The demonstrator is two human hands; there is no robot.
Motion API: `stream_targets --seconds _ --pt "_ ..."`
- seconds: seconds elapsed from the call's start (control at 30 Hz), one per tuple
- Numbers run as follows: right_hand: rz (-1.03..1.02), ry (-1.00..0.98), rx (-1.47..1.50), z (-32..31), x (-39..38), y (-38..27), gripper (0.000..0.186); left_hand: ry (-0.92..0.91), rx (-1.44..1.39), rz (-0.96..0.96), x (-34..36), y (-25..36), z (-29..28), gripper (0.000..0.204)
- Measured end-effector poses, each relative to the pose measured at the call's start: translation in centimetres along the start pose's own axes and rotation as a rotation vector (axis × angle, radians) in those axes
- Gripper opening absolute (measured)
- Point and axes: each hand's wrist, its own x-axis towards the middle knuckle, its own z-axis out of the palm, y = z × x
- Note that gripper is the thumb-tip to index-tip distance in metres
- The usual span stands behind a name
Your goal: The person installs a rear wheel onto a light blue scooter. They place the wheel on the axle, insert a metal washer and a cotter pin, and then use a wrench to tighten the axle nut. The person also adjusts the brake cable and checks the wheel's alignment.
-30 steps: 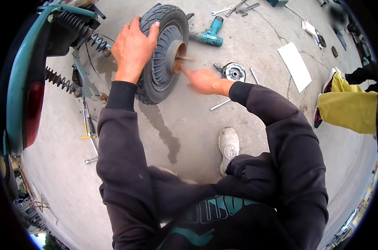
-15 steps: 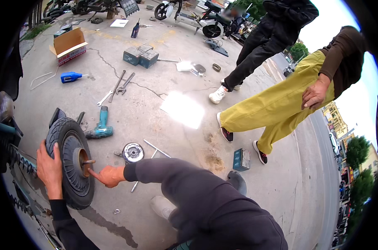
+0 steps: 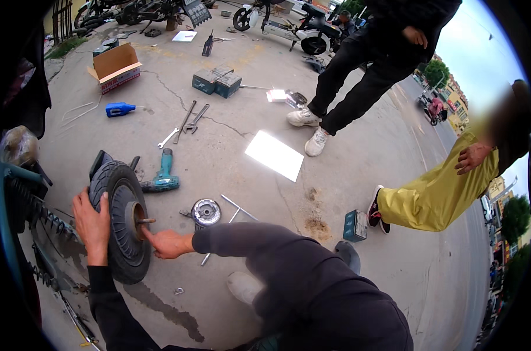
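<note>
At my left, the scooter frame (image 3: 14,173) is bordering the view; just beside it, the wheel (image 3: 124,217) is standing upright on the concrete (image 3: 359,169), its hub facing right. Judging by that broad hub, the wheel is probably weighing enough to be wanting two hands; the tire (image 3: 137,270) is likely feeling stiff and grippy, so opposite sides of its tread are offering the surest hold. Right of the wheel, the drill (image 3: 167,176) and the round brake plate (image 3: 206,212) are lying apart. My left hand (image 3: 93,225) is resting spread against the tread. My right hand (image 3: 171,243) is extending one finger to the hub's rim; its other fingers are curling, and I cannot tell whether they are holding anything. Above that finger, the axle (image 3: 147,220) is projecting, hard and perhaps slippery.
</note>
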Motion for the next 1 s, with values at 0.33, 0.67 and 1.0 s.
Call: stream_targets --seconds 0.33,0.67,1.0 --pt "0.005 -0.140 -0.105 1.1 -0.5 0.9 0.087 0.006 0.041 0.042 -0.2 -1.6 0.5 0.061" --pt "0.002 -0.136 -0.076 0.2 -1.2 1.5 0.087 0.005 -0.012 0.086 -0.5 -0.7 1.4 0.054" --pt "-0.013 -0.127 -0.062 -0.9 -1.4 1.2 0.089 0.006 -0.060 0.046 0.1 -0.1 0.9 0.049"
